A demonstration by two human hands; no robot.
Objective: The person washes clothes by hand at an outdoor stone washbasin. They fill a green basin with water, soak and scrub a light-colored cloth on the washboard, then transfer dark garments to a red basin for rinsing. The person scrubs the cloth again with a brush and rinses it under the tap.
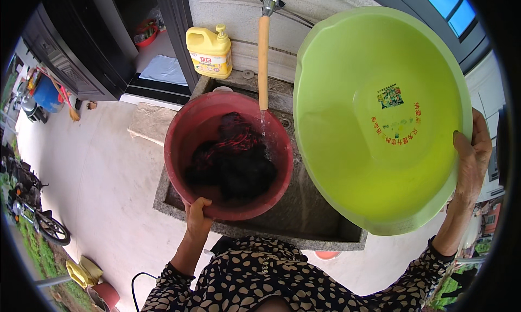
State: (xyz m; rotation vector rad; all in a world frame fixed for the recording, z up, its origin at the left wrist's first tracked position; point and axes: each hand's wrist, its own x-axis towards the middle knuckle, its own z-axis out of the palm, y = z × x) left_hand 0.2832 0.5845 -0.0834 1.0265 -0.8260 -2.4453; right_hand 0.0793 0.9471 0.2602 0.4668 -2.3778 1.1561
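A red plastic basin (175, 149) rests on the stone sink, with dark wet laundry (230, 162) inside, partly black and partly red-patterned. My left hand (197, 211) grips its near rim, thumb over the edge. Water runs from a tan hose (264, 62) on the tap (269, 5) into the basin's right side. On the right, my right hand (474, 154) holds a large lime-green basin (347, 143) by its right rim, thumb inside. That basin is tilted up, its inside facing me, with a printed sticker on the bottom; it covers part of the sink.
The stone sink (304, 203) spans the middle. A yellow detergent jug (209, 54) with a pump stands at its back left corner. Behind it is an open dark door (92, 35). Far left are a motorcycle (40, 217) and a blue barrel (48, 93); a reddish bucket (106, 294) sits lower left.
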